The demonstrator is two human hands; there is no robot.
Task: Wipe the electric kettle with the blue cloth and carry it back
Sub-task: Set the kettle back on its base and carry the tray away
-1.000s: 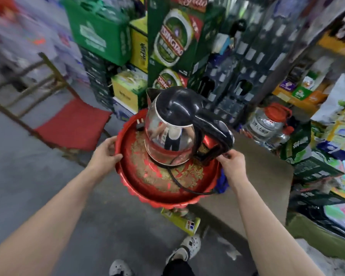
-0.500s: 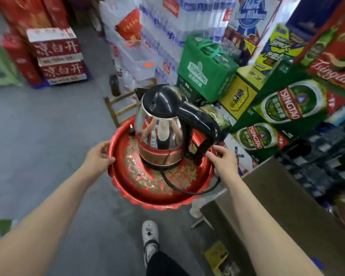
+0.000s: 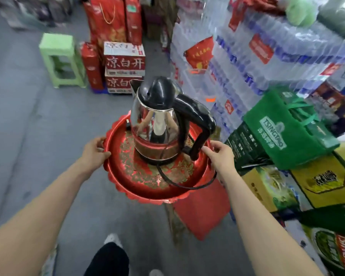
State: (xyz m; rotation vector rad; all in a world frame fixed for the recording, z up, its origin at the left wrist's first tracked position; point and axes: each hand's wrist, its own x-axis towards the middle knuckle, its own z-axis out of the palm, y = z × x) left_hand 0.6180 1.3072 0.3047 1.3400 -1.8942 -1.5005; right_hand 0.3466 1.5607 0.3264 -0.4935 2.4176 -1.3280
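Note:
A steel electric kettle point(image 3: 157, 124) with a black lid and black handle stands upright on a round red tray point(image 3: 147, 193) with gold patterning. Its black cord loops over the tray's right rim. My left hand point(image 3: 94, 151) grips the tray's left edge. My right hand point(image 3: 220, 156) grips the right edge, close by the kettle's handle. The tray is held level above the grey floor. No blue cloth is in view.
Stacked water-bottle packs point(image 3: 247, 62) and beer cartons with a green bag point(image 3: 287, 134) line the right side. A red-cushioned chair point(image 3: 203, 214) sits just below the tray. Red boxes point(image 3: 125, 72) and a green stool point(image 3: 61, 60) stand ahead on the grey floor.
The view has swung left along the aisle as I walk with the tray. The beer cartons slid off to the right; the green stool and red boxes came into view. Both hands keep their grip.

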